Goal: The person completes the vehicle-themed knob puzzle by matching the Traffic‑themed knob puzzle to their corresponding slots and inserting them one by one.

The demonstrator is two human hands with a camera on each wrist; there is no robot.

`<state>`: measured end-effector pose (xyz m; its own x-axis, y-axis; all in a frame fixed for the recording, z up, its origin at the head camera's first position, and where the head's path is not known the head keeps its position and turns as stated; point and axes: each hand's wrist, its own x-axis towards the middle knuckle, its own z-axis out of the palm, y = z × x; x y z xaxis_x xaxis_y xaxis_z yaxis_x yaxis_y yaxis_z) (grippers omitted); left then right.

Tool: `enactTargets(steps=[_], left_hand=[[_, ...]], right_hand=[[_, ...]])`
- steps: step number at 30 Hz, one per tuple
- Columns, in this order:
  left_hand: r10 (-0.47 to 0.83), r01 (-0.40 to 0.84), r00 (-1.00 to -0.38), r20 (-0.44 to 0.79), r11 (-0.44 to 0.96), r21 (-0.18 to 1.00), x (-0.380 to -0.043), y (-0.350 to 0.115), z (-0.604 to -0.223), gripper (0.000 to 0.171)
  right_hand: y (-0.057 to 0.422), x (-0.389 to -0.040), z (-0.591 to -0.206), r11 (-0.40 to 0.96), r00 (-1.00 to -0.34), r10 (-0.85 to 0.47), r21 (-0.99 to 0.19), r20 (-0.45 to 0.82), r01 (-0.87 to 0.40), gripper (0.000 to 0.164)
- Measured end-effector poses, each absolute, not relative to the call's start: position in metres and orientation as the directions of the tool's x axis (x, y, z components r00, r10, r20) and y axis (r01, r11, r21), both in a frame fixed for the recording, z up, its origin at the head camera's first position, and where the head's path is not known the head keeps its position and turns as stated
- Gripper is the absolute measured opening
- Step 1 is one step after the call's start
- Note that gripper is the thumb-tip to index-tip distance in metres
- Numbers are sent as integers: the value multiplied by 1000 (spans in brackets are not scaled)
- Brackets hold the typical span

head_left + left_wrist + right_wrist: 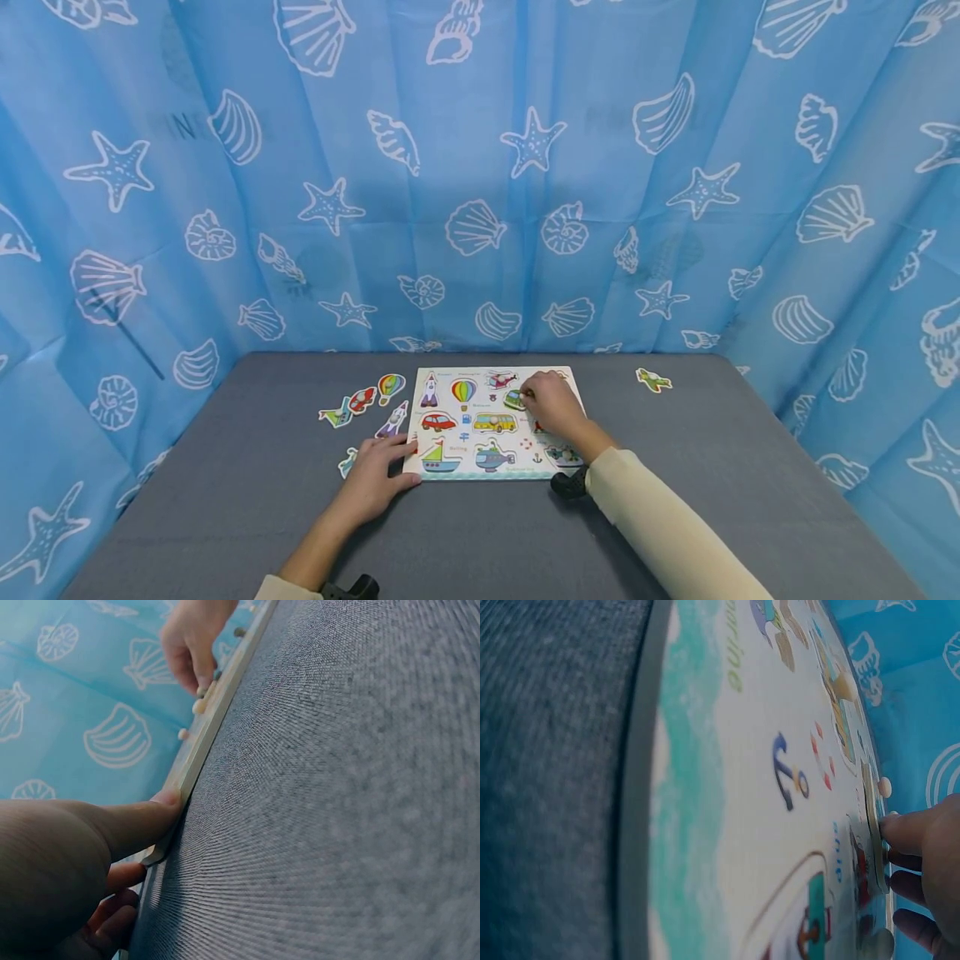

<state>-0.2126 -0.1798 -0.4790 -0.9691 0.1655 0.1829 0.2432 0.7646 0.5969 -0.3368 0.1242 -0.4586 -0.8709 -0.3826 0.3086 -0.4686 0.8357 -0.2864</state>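
A white puzzle board (525, 468) printed with vehicles lies on the grey table. At its near left corner my left hand (371, 479) holds it, the thumb (146, 823) along the near edge and the fingers by the left side. Over the board's right part, my right hand (555, 404) pinches a small green vehicle piece (513, 400) between thumb and fingertips. That piece sits tilted close over the board, partly covered by the fingers. Near it show a helicopter (501, 380) and a yellow bus (495, 422). The right hand hides the board's upper right pictures.
Left of the board lie loose pieces: a balloon (391, 387), a red piece (363, 400), a green sailboat (335, 414), a rocket (392, 422) and a teal piece (347, 462) beside the left hand. A green plane (654, 381) lies far right. A blue shell-print curtain (480, 275) hangs behind.
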Motion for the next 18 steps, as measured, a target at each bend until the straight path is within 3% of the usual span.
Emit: enactTargets(steps=[18], left_hand=[[164,243,-969,183,761,602,-212,-179,-478,48]], right_hand=[[121,-334,-459,830,-874,-375,-309,308,-465,6]])
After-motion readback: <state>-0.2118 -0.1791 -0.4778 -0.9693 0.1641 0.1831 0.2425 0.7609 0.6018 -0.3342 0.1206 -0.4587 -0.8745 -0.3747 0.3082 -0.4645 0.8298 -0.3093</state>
